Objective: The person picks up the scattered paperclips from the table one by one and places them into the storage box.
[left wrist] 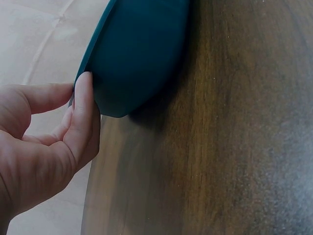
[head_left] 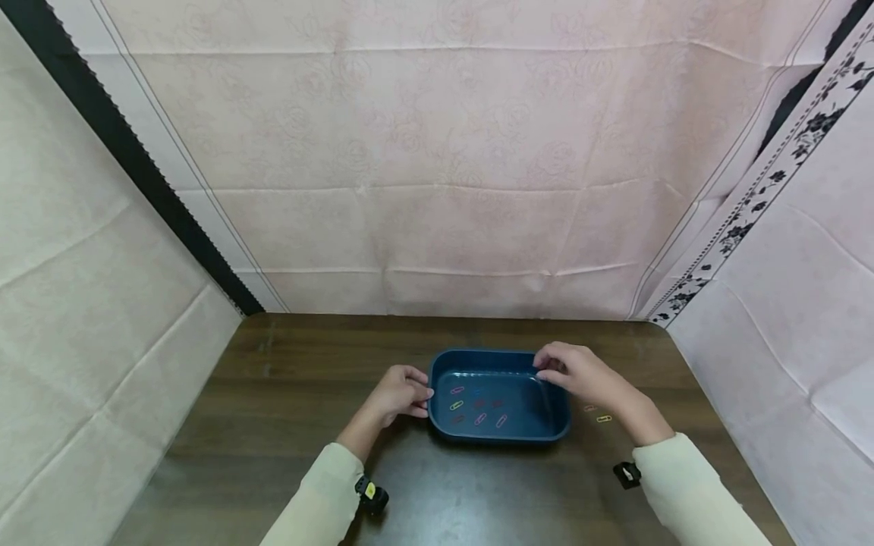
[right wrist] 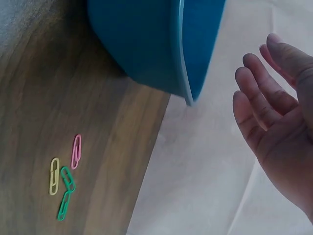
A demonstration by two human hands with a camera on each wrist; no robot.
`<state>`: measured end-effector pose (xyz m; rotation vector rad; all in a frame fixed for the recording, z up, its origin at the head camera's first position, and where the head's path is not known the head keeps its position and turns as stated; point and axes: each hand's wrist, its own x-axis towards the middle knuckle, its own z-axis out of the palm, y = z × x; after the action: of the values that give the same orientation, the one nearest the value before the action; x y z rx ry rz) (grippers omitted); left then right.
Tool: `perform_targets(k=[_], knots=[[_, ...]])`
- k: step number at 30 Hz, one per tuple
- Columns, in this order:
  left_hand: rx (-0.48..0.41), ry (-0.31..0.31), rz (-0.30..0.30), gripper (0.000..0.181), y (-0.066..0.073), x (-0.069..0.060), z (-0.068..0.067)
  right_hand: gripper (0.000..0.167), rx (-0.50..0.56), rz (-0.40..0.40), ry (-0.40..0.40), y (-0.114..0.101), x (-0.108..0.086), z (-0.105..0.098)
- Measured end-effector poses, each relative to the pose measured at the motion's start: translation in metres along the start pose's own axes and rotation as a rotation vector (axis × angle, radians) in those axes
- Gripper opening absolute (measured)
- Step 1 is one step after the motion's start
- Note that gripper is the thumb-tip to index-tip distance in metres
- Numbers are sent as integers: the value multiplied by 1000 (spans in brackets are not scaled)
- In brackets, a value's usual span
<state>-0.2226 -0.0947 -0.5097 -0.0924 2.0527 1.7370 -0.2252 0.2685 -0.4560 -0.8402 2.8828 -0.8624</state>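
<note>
A dark blue rectangular tray (head_left: 500,436) sits on the wooden table with several coloured paper clips in its left half, among them a yellow paper clip (head_left: 457,406). My left hand (head_left: 403,393) pinches the tray's left rim between thumb and fingers, as the left wrist view also shows. Above the right end of the tray hovers my right hand (head_left: 573,371), its fingers loosely bent and no object visible in them. Right of the tray, on the wood, lie a pink paper clip (right wrist: 76,152), a yellow one and two green paper clips (right wrist: 67,179) touching each other.
The brown wooden table (head_left: 307,470) has pale patterned cloth (head_left: 444,227) hanging behind it and along both sides. Each wrist carries a small black camera, such as the one on the left sleeve (head_left: 372,497).
</note>
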Motion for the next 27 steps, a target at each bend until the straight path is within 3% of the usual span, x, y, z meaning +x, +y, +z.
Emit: perform_targets(k=[11,27], knots=[[6,5,-4,27,1,-1,0,26,29,112,55,9,-26,-14],[0,-6,0,28,1,0,0,32,33,242,127,45,-66,-16]])
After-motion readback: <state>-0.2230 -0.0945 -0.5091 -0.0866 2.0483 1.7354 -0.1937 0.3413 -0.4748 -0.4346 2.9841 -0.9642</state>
